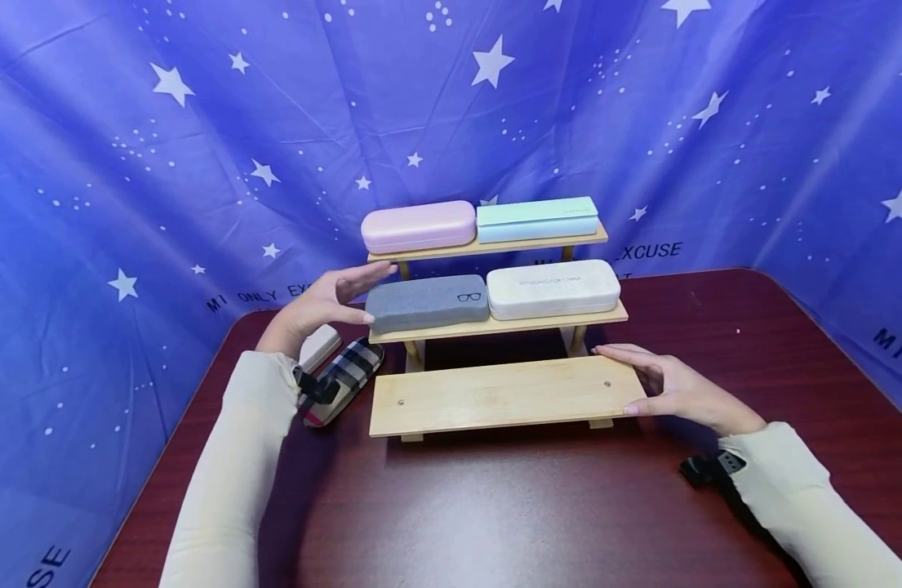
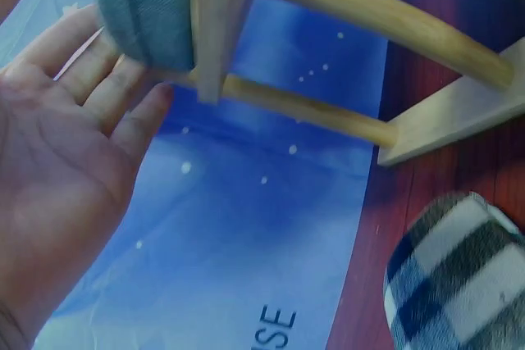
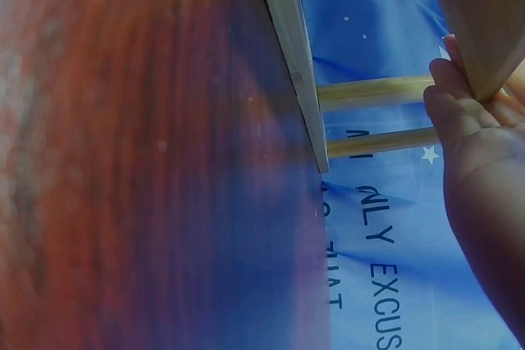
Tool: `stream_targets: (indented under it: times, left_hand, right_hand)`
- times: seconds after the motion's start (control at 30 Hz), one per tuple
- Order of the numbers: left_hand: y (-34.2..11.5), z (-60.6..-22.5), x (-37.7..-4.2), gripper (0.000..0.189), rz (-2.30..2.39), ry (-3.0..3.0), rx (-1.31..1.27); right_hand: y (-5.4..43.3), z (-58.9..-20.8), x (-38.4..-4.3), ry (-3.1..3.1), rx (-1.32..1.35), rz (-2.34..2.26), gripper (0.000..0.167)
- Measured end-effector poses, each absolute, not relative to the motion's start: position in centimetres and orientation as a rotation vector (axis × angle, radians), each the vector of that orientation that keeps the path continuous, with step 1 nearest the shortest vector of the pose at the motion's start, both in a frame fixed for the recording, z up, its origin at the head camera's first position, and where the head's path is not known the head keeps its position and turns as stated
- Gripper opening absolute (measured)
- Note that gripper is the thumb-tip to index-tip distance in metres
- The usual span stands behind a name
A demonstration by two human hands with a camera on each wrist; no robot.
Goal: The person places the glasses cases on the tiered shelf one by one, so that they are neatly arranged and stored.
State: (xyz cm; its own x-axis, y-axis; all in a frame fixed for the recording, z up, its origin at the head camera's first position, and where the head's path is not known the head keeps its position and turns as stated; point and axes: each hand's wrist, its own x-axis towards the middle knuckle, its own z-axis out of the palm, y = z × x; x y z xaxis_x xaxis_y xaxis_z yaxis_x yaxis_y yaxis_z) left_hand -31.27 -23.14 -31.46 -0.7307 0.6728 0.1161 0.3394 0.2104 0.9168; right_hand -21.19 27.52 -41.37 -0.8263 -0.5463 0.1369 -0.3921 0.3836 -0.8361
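A three-tier wooden display rack (image 1: pixel 487 396) stands on the table. My left hand (image 1: pixel 314 304) is at the left end of the middle shelf, its thumb at a grey glasses case (image 1: pixel 424 304) and its fingers extended toward the back of it. In the left wrist view the left palm (image 2: pixel 70 133) shows, with fairly straight fingers beside the case. A white glasses case (image 1: pixel 553 290) lies right of the grey one. My right hand (image 1: pixel 678 392) holds the right end of the bottom shelf, thumb at the front edge and fingers at the back corner.
On the top shelf lie a pink glasses case (image 1: pixel 419 227) and a mint-green case (image 1: pixel 537 219). A plaid case (image 1: pixel 344 380) and a white case (image 1: pixel 320 347) lie on the table (image 1: pixel 480 523) left of the rack. Blue star-patterned cloth (image 1: pixel 421 106) hangs around the table.
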Motion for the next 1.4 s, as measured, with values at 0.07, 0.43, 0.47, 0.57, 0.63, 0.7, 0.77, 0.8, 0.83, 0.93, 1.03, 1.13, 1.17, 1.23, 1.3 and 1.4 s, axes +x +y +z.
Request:
stream_targets:
  times: [0.07, 0.43, 0.47, 0.57, 0.63, 0.7, 0.77, 0.8, 0.83, 0.93, 1.03, 1.13, 1.17, 1.23, 1.3, 1.4]
  left_hand:
    - [-23.9, -31.5, -30.8, 0.075, 1.565, 2.203, 0.939]
    - [-28.6, -33.4, -27.2, 0.066, 1.808, 2.285, 0.809]
    - [-29.0, -33.7, -26.9, 0.064, 1.83, 2.292, 0.796]
    - [-30.3, -34.6, -25.8, 0.063, 1.904, 2.315, 0.788]
    - [-31.1, -35.2, -25.1, 0.063, 1.961, 2.32, 0.792]
    - [-31.8, -35.8, -24.6, 0.063, 2.019, 2.328, 0.793]
    - [-32.3, -36.4, -24.1, 0.063, 2.07, 2.335, 0.782]
    - [-32.6, -36.7, -23.9, 0.063, 2.098, 2.329, 0.769]
    - [-32.8, -37.0, -23.7, 0.062, 2.126, 2.325, 0.758]
    - [-33.4, -38.0, -23.1, 0.059, 2.195, 2.322, 0.688]
    - [-34.0, -38.9, -22.5, 0.055, 2.273, 2.321, 0.585]
    - [-34.6, -39.9, -22.1, 0.052, 2.374, 2.291, 0.479]
    - [-34.8, -40.2, -22.0, 0.052, 2.407, 2.275, 0.456]
    - [-35.2, -40.8, -21.8, 0.05, 2.465, 2.247, 0.423]
    - [-35.5, -41.4, -21.7, 0.049, 2.504, 2.23, 0.397]
    - [-35.9, -42.2, -21.7, 0.048, 2.523, 2.257, 0.345]
  right_hand:
    - [27.6, -41.4, -21.2, 2.488, -0.847, -1.414, 0.072]
    - [27.8, -41.4, -21.1, 2.482, -0.862, -1.417, 0.072]
    - [27.8, -41.4, -21.1, 2.485, -0.865, -1.413, 0.072]
    - [27.8, -41.5, -21.2, 2.476, -0.878, -1.407, 0.072]
    - [27.8, -41.5, -21.3, 2.466, -0.897, -1.41, 0.071]
    - [27.8, -41.5, -21.4, 2.45, -0.916, -1.418, 0.071]
    - [27.8, -41.6, -21.5, 2.446, -0.924, -1.424, 0.071]
    - [27.8, -41.6, -21.5, 2.442, -0.92, -1.431, 0.071]
    - [27.8, -41.5, -21.5, 2.441, -0.917, -1.435, 0.071]
    - [27.7, -41.5, -21.5, 2.44, -0.91, -1.437, 0.07]
    - [27.7, -41.4, -21.5, 2.442, -0.91, -1.436, 0.071]
    - [27.7, -41.4, -21.5, 2.433, -0.916, -1.435, 0.071]
    - [27.6, -41.4, -21.5, 2.427, -0.92, -1.436, 0.071]
    - [27.6, -41.4, -21.6, 2.413, -0.924, -1.442, 0.07]
    - [27.5, -41.4, -21.6, 2.397, -0.927, -1.452, 0.071]
    - [27.5, -41.3, -21.5, 2.39, -0.926, -1.461, 0.071]
